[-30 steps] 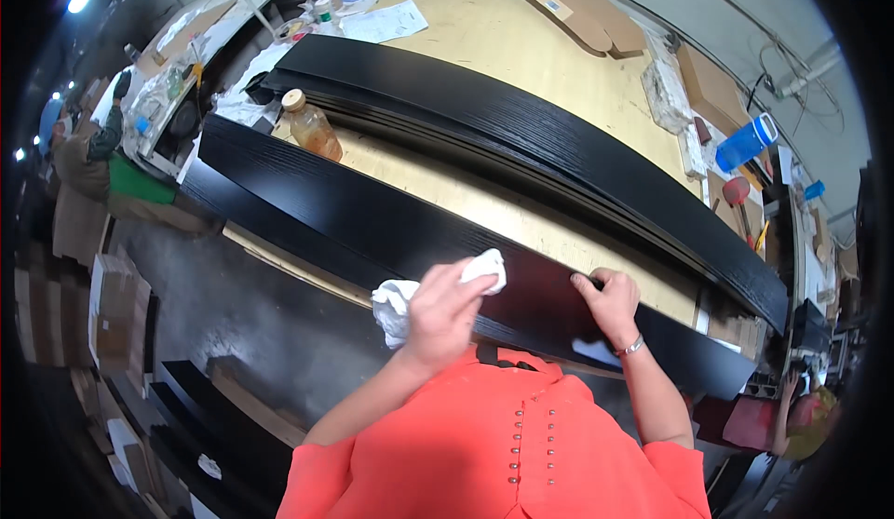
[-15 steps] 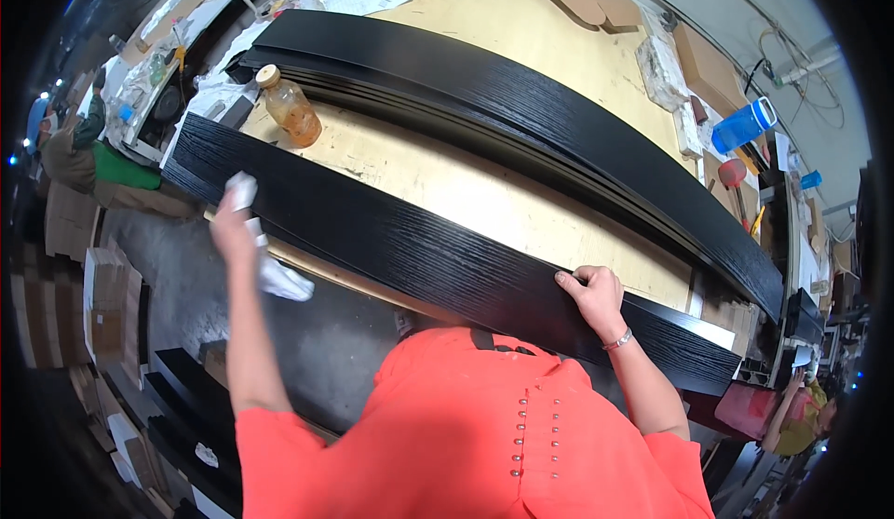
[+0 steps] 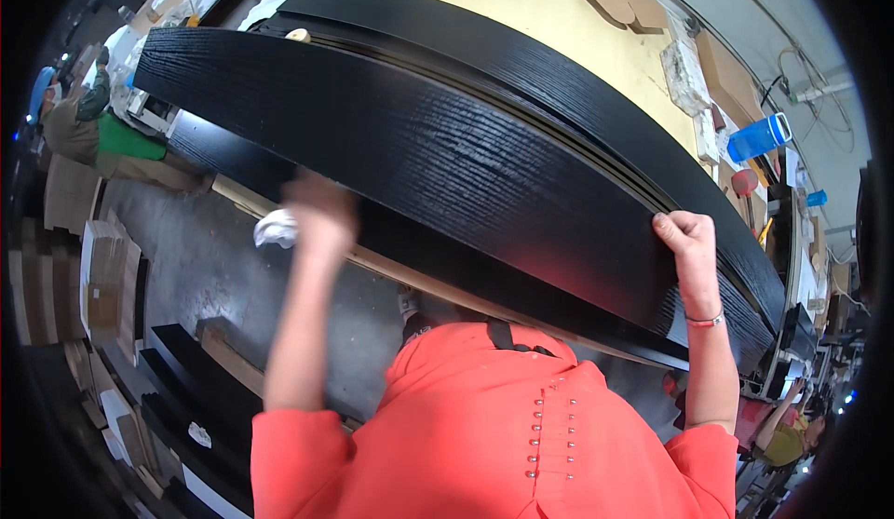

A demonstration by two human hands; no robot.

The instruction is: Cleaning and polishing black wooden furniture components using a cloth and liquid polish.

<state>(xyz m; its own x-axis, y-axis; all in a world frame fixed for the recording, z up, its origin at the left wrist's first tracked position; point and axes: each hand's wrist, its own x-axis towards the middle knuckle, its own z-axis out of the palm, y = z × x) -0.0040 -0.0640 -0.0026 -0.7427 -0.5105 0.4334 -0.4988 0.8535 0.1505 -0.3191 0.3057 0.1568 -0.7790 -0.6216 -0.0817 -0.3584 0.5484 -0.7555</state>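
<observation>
A long black wood-grain board [image 3: 400, 137] is raised and tilted across the bench in front of me. My right hand [image 3: 687, 240] grips its far edge near the right end, thumb on the near face. At the near edge, left of the middle, is my left hand [image 3: 321, 210], blurred by motion. A crumpled white rag [image 3: 277, 229] sticks out of it; whether those fingers also bear on the board I cannot tell. Below the raised board, a second black board [image 3: 233, 158] lies along the bench's near edge.
Behind stand more stacked black boards [image 3: 447, 40] on the pale bench top [image 3: 521, 7]. A bottle's cap [image 3: 298, 35] peeks over the raised board. At right are a blue bottle [image 3: 759, 137] and cardboard [image 3: 731, 77]. Two other people [image 3: 130, 137] [image 3: 792, 426] are at the sides.
The held board has come up off the bench and tilted, exposing another black board beneath and hiding most of the bottle. Both my hands have moved right, the right one also farther away.
</observation>
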